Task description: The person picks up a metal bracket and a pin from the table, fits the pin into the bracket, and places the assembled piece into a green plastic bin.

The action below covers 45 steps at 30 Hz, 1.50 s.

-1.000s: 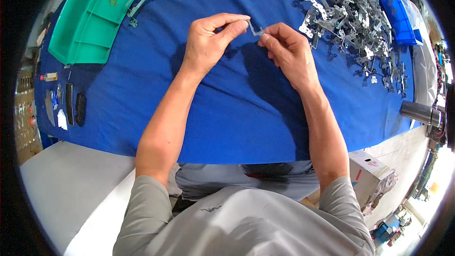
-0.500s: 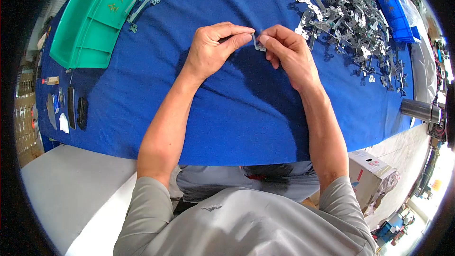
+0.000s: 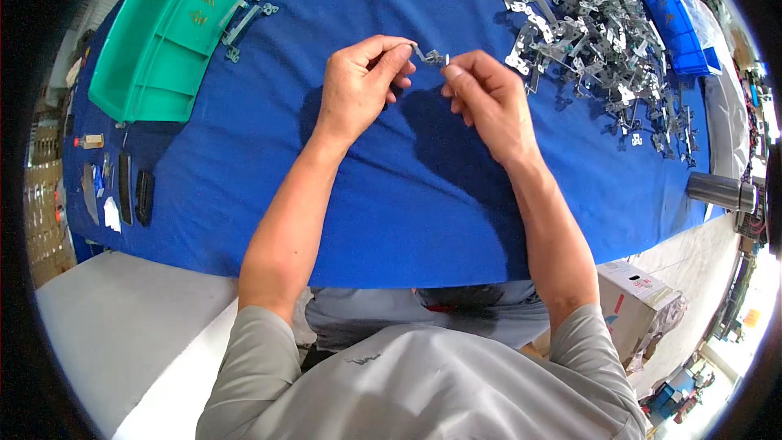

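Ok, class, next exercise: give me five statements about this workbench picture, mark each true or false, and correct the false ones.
1. The left hand pinches one end of a small metal bracket. True.
2. The right hand lies flat on the tablecloth. False: it is raised above the cloth, at the bracket's other end.
3. A heap of metal brackets lies beside the blue plastic bin. True.
4. The green plastic bin is on the person's right. False: it is on the left.
5. The tablecloth is white. False: it is blue.
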Tool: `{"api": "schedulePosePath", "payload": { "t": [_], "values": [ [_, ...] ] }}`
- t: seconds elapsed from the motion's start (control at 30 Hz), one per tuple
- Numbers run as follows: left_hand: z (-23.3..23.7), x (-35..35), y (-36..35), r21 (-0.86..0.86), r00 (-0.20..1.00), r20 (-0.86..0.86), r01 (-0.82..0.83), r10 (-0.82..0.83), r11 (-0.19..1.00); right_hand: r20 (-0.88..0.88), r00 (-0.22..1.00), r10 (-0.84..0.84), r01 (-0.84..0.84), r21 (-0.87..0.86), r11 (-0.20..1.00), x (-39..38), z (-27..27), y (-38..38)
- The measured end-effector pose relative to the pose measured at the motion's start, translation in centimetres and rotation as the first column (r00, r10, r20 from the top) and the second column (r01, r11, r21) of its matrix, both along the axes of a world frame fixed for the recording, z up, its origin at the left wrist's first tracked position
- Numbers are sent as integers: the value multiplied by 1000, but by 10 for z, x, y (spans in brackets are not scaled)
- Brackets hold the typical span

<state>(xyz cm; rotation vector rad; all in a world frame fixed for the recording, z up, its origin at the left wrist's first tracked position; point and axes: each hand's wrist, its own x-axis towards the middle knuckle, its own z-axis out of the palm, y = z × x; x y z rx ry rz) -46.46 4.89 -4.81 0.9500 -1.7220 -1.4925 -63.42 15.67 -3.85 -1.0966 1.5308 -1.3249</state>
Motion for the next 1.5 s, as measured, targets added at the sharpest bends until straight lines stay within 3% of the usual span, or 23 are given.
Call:
{"api": "schedulePosePath", "payload": {
  "t": [0.17, 0.37, 0.5, 0.6, 0.67, 0.8, 0.83, 1.07, 1.5],
  "values": [
    [-1, 2, -2, 9, 999, -39, 24, -23, 1000, -132, 991, 22, -25, -23, 999, 0, -4, -1],
    [-4, 3, -3, -14, 998, -46, 38, -39, 999, -97, 995, 31, -28, 29, 999, -3, -2, -1],
    [-1, 11, 1, -28, 999, 1, 42, -42, 999, -221, 974, 46, -50, -13, 999, 1, -5, -1],
    [-5, 13, 4, 10, 997, -76, 16, -15, 1000, -286, 957, 41, -61, -61, 996, 3, -6, 1],
    [-3, 11, 5, -4, 999, -13, 29, -29, 1000, -302, 953, 18, -41, -72, 997, 6, -6, 0],
    [-3, 12, 8, -50, 997, -75, 10, -14, 999, -269, 963, 10, -23, -45, 999, 3, -6, 1],
    [-4, 11, 6, 1, 993, -106, -55, 55, 998, -252, 968, 3, -14, -42, 999, 4, -5, 2],
    [-6, 10, 6, -4, 993, -114, -44, 43, 999, -82, 997, 10, -19, -110, 994, 4, -6, 0],
    [-6, 11, 7, -41, 996, -86, -11, 7, 999, -261, 965, -10, -31, -151, 988, 2, -5, 1]
  ]
}}
